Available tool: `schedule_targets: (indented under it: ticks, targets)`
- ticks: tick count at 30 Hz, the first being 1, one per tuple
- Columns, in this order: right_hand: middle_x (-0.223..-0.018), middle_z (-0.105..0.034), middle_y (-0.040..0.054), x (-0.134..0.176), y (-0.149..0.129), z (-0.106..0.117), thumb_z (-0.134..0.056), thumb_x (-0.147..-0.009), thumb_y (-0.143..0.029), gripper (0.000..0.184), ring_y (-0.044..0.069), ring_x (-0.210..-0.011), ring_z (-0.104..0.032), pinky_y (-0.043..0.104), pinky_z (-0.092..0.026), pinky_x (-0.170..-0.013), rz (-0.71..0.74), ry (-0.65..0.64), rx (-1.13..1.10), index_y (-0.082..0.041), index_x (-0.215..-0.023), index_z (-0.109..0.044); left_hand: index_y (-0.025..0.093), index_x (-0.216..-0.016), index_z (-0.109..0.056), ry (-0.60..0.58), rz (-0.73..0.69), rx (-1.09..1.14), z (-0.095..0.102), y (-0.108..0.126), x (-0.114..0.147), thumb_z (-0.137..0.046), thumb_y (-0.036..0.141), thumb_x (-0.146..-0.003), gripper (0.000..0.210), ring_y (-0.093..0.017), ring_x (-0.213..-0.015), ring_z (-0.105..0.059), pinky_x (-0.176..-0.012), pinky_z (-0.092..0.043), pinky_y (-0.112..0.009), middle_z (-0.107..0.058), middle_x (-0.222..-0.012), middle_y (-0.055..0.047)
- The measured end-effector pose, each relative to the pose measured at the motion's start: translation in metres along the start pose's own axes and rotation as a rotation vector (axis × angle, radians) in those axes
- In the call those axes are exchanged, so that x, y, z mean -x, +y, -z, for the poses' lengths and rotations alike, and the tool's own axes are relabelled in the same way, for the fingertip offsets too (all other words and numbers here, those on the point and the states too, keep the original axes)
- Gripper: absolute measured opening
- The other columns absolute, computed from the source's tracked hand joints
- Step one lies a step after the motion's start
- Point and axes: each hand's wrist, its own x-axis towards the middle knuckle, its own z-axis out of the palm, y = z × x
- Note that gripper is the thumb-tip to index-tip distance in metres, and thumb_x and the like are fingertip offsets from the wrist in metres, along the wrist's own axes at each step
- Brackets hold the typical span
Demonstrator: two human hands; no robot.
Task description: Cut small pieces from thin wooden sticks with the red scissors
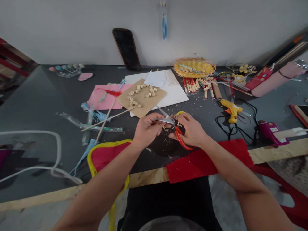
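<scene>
- Right hand (191,129) closed around red-handled scissors (180,140), blades (169,120) parted.
- Left hand (147,129) curled at the blades (whether pinching anything, I cannot tell).
- Brown card (147,105) beyond.

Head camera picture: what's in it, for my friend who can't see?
A person's right hand holds open scissors close to the left hand, over a cluttered dark table. Beyond, pale little pieces curve across brown paper; a yellow glue gun is to the right.

Scissors (170,120) left of glue gun (232,110)
</scene>
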Motion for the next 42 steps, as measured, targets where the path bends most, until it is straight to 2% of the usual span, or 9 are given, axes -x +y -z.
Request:
schedule_targets:
  ticks: [10, 16, 20, 27, 33, 42]
  targets:
    - [-0.115, -0.061, 0.0165, 0.0, 0.001, -0.001, -0.055, -0.081, -0.068, 0.067, 0.031, -0.111, -0.057, 0.047, -0.05, -0.096, 0.034, 0.009, -0.026, -0.015, -0.122, -0.055, 0.013, -0.075, -0.066, -0.056, 0.065, 0.089, 0.002, 0.004, 0.0, -0.077, 0.03, -0.068, 0.021, -0.005, -0.038, -0.037, -0.039, -0.027, -0.02, -0.072, -0.062, -0.006]
    - [-0.111, -0.065, 0.0154, 0.002, -0.001, -0.001, -0.051, -0.086, -0.066, 0.06, 0.03, -0.105, -0.061, 0.045, -0.051, -0.092, 0.041, 0.031, 0.028, -0.015, -0.117, -0.058, 0.013, -0.076, -0.066, -0.063, 0.041, 0.108, 0.001, -0.001, -0.001, -0.077, 0.035, -0.07, 0.026, -0.005, -0.038, -0.039, -0.039, -0.029, -0.019, -0.071, -0.061, -0.006]
    - [-0.113, -0.065, 0.0155, 0.003, -0.005, 0.0, -0.051, -0.086, -0.066, 0.058, 0.03, -0.105, -0.062, 0.044, -0.052, -0.091, -0.011, 0.035, 0.029, -0.016, -0.115, -0.058, 0.014, -0.078, -0.065, -0.038, -0.002, 0.041, -0.001, 0.0, 0.0, -0.075, 0.038, -0.073, 0.027, -0.006, -0.04, -0.043, -0.039, -0.033, -0.019, -0.071, -0.064, -0.005]
    - [-0.116, -0.063, 0.015, 0.001, -0.004, -0.002, -0.054, -0.084, -0.066, 0.061, 0.03, -0.11, -0.06, 0.045, -0.052, -0.093, -0.035, 0.029, -0.021, -0.017, -0.119, -0.056, 0.014, -0.079, -0.064, 0.024, -0.053, -0.121, -0.001, 0.0, 0.001, -0.07, 0.032, -0.078, 0.019, -0.006, -0.043, -0.049, -0.043, -0.038, -0.019, -0.072, -0.069, -0.005]
    - [-0.114, -0.06, 0.015, 0.0, 0.0, -0.002, -0.057, -0.079, -0.071, 0.07, 0.032, -0.112, -0.056, 0.049, -0.051, -0.095, -0.006, 0.016, 0.043, -0.017, -0.124, -0.054, 0.014, -0.078, -0.065, -0.011, -0.064, -0.061, 0.001, -0.005, 0.0, -0.069, 0.024, -0.077, 0.011, -0.004, -0.038, -0.041, -0.039, -0.031, -0.018, -0.07, -0.061, -0.002]
    - [-0.114, -0.061, 0.0167, 0.001, -0.001, -0.003, -0.054, -0.083, -0.067, 0.065, 0.031, -0.11, -0.057, 0.048, -0.05, -0.095, 0.036, 0.014, -0.011, -0.015, -0.121, -0.054, 0.013, -0.076, -0.066, -0.069, 0.003, 0.02, 0.002, 0.003, 0.001, -0.071, 0.023, -0.073, 0.012, -0.004, -0.038, -0.039, -0.038, -0.029, -0.018, -0.071, -0.062, -0.005]
